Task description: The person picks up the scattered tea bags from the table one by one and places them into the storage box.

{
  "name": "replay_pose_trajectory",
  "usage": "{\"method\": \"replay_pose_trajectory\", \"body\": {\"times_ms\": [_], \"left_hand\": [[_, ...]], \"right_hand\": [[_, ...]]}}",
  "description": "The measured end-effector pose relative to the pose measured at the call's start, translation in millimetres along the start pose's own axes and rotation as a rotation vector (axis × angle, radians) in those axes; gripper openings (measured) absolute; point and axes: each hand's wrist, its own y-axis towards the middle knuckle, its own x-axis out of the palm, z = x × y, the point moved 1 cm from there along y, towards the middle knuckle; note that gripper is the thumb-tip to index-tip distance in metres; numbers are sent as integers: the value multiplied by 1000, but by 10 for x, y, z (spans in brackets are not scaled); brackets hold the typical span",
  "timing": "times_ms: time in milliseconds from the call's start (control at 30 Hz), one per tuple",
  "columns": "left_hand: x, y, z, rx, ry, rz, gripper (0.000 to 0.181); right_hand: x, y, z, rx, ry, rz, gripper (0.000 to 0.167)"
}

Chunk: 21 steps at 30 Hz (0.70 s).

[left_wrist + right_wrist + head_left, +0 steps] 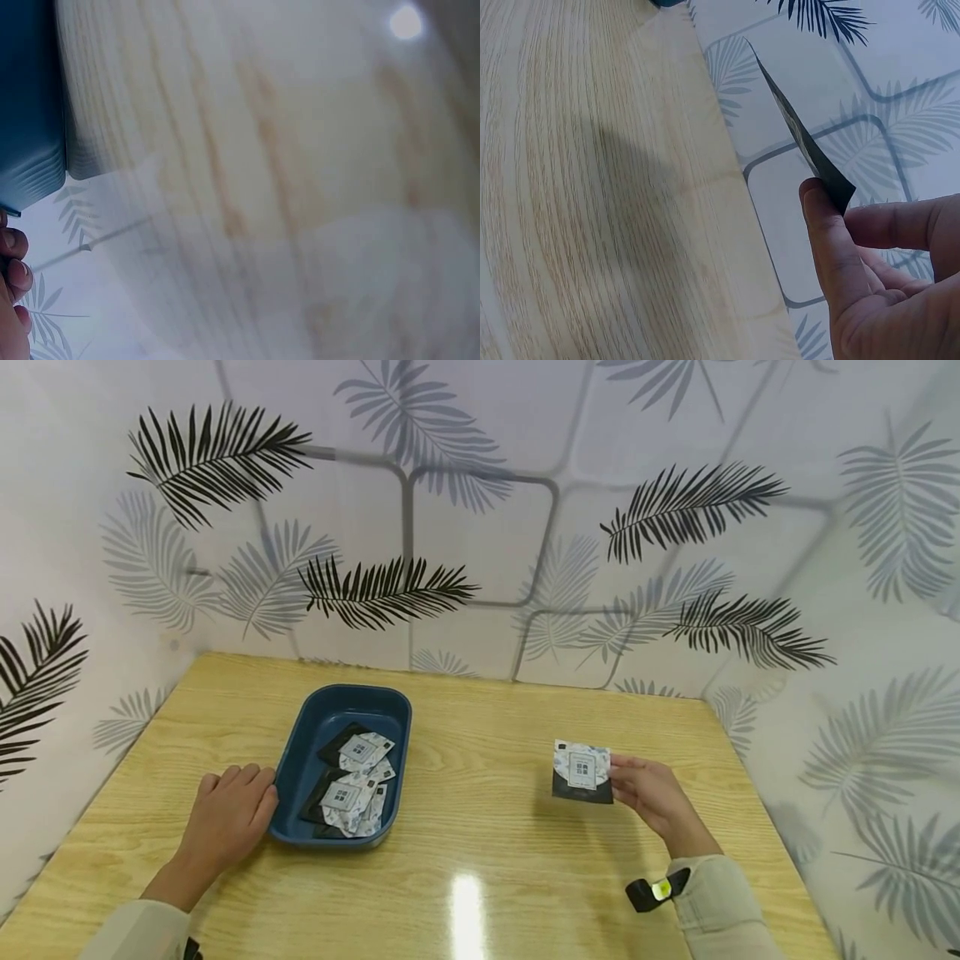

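A small square sachet (582, 770), black and white with a printed label, is pinched at its right edge by my right hand (651, 793). It is raised above the table on the right. In the right wrist view the sachet (802, 135) appears nearly edge-on, between thumb and fingers. My left hand (234, 814) rests beside a dark blue tray (294, 768), its thumb side against the left rim. Inside the tray lie several similar sachets (358, 750), overlapping. Only some fingertips (18, 274) of the left hand show in the left wrist view, below the tray's side (30, 112).
The wooden table (480, 735) carries the tray left of centre. Behind it and at both sides hangs a white cloth (480, 552) with a leaf pattern. A bright light reflection (467, 910) lies near the front of the tabletop.
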Motion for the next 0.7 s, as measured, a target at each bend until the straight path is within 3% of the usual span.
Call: {"method": "replay_pose_trajectory", "body": {"times_ms": [700], "left_hand": [[-1,7,1,-27,-5,-50,19]], "right_hand": [[124,56,-76,-7,-6,-2,48]]}}
